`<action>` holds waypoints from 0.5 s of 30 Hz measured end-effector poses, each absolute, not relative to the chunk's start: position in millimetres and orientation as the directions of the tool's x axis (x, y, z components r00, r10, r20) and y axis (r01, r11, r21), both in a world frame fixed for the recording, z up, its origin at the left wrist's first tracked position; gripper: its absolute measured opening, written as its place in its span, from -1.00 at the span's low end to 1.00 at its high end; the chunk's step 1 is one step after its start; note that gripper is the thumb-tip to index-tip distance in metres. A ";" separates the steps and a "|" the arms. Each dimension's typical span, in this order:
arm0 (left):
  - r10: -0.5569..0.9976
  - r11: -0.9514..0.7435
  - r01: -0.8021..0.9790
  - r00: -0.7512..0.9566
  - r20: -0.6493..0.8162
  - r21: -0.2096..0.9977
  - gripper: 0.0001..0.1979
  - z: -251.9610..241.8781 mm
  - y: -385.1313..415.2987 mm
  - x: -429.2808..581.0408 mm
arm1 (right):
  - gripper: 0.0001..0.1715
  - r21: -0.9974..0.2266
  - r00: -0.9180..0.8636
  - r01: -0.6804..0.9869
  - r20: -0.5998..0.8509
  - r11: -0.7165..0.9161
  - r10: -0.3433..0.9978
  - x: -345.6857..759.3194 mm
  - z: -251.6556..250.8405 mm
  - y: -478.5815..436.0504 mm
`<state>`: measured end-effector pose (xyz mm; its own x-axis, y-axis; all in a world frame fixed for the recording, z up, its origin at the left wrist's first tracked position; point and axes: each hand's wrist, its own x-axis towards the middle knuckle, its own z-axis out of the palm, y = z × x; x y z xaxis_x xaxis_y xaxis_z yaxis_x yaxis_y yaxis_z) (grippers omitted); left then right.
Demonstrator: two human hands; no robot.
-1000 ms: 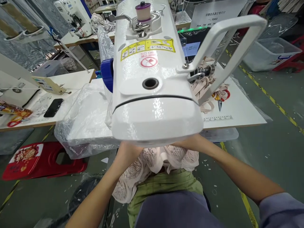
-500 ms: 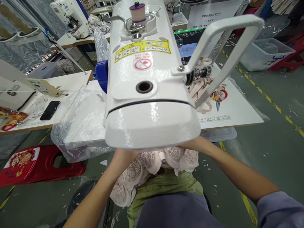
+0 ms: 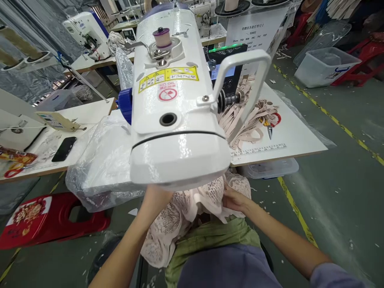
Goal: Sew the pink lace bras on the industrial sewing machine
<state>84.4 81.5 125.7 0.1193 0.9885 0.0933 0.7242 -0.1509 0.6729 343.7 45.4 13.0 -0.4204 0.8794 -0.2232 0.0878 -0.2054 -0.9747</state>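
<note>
Head view (only camera). Lace bras (image 3: 168, 222), pale beige, bunched across the person's lap on green trousers (image 3: 207, 244), upper edge running under the front of the white sewing machine head (image 3: 180, 158). Left hand (image 3: 158, 196): wrist at the left end of the bras, fingers hidden by the machine head; cannot tell whether they grip. Right hand (image 3: 235, 200): in view beside the machine head, fingers drawn narrow and touching the edge of a lace cup; tips partly covered, so a firm pinch cannot be confirmed.

On the machine: purple-ended thread spool (image 3: 162, 38) on top, blue handwheel (image 3: 125, 105) at left, looped white guard (image 3: 259, 80) at right. Behind the guard, black control panel (image 3: 231, 72), screen lit. Right tabletop: heap of beige straps (image 3: 247, 124), scissors (image 3: 270, 127) with red and yellow colouring just beside it, clear ruler (image 3: 261, 150) along the near edge. Left table: black smartphone (image 3: 64, 149), lying flat.
</note>
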 end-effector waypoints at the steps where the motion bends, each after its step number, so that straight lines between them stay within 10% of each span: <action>1: 0.986 -0.162 0.736 0.140 0.086 0.658 -0.59 126.9 82.9 85.1 | -0.34 -0.970 -0.434 0.040 -0.231 -0.238 0.871 346.2 13.4 45.1; 15: 0.977 -0.204 0.776 0.120 0.177 0.596 -0.84 135.3 75.3 94.7 | -0.51 -0.918 -0.139 -0.218 -0.307 -0.331 0.942 401.7 53.2 77.3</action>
<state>94.7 75.3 135.3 0.1204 0.9769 0.1767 0.7764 -0.2036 0.5965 401.7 77.3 53.2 -0.1387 0.9415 -0.3070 -0.2176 -0.3314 -0.9181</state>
